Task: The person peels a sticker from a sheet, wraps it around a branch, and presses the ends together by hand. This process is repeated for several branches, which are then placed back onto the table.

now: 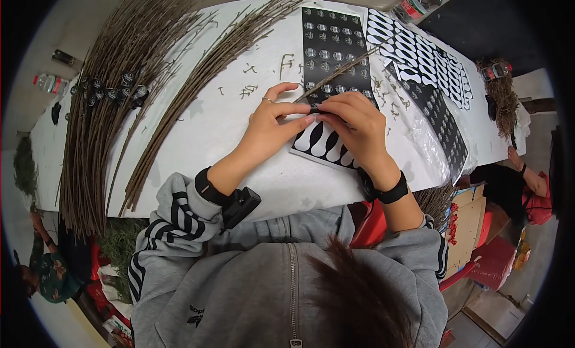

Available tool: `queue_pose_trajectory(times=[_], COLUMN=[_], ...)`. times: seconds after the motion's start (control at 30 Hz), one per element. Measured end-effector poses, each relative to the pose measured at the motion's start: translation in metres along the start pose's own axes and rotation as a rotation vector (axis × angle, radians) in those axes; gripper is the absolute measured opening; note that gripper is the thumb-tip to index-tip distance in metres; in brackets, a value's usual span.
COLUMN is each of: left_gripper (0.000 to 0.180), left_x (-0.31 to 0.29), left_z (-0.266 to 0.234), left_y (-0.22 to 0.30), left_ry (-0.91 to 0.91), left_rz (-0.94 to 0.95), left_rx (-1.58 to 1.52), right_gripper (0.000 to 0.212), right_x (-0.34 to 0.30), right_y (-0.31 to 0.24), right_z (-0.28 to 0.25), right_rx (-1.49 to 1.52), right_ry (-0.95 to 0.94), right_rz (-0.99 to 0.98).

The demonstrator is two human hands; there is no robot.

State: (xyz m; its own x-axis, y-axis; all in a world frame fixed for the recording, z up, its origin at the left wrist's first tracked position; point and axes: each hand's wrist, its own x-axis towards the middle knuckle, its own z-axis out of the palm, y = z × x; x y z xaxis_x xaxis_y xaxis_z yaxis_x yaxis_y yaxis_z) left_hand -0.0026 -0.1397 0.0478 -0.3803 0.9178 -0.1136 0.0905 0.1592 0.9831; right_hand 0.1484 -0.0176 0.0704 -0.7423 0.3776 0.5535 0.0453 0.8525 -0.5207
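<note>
Over the middle of the white table, my left hand (272, 119) and my right hand (357, 121) meet fingertip to fingertip. Both pinch a small black sticker label (314, 109) between thumb and forefinger. A thin brown twig (342, 70) slants from the fingertips toward the upper right, its near end at the label; whether the label wraps it is hidden. Underneath lies a black sticker sheet (336, 42) with rows of round white prints. Its near end shows white label-shaped gaps (318, 142) where stickers have been peeled off.
To the left lie a loose bundle of twigs (197, 87) and a thicker one (99, 150) with black labels (123, 87) around its middle. More sticker sheets (434, 63), clear plastic film (422, 141) and twig scraps (383, 90) lie right. Bottles (413, 6) stand along the far edge. Other people are at both sides.
</note>
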Motion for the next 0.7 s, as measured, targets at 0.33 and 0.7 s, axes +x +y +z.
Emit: queue_pose_trajectory(times=[0.33,0.7], left_gripper=[0.019,0.019], left_x=[0.001,0.000], left_z=[0.000,-0.004], left_y=[-0.011,-0.008], left_ry=[0.013,-0.095], left_rz=[0.108,0.033], left_rx=[0.009,-0.003], right_gripper=[0.016,0.014], right_x=[0.007,0.013], right_y=[-0.004,-0.001], right_z=[-0.008,-0.018], right_rx=[0.104,0.265], right_ry=[-0.119,-0.328], right_rz=[0.167,0.378])
